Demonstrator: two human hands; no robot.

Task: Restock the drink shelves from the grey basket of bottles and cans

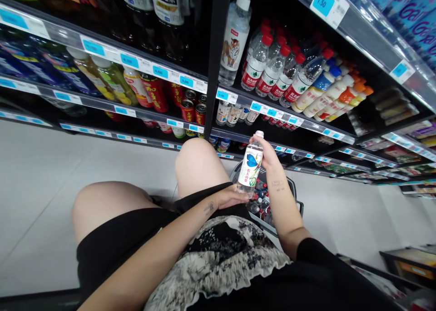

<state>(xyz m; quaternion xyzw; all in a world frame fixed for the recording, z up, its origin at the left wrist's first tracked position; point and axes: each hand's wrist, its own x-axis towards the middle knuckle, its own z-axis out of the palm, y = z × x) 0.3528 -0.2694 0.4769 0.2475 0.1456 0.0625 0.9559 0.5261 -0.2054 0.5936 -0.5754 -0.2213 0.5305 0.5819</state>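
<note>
A clear water bottle [250,166] with a white label, a blue butterfly and red characters is held tilted above my lap. My right hand [267,152] is closed round its upper part, just below the pale cap. Its base rests in my left hand [232,197], whose fingers wrap beneath it. Right behind the bottle, a shopping basket [295,190] on the floor holds several bottles, some with red caps. My hands and the bottle cover part of the basket.
Shelves with price strips [272,112] run across in front of me. Red-capped water bottles [256,67] and a tiger-label bottle [235,42] stand on the right shelf. Cans [187,111] and drinks fill the left shelves. My bent knees [200,165] are near the lower shelf.
</note>
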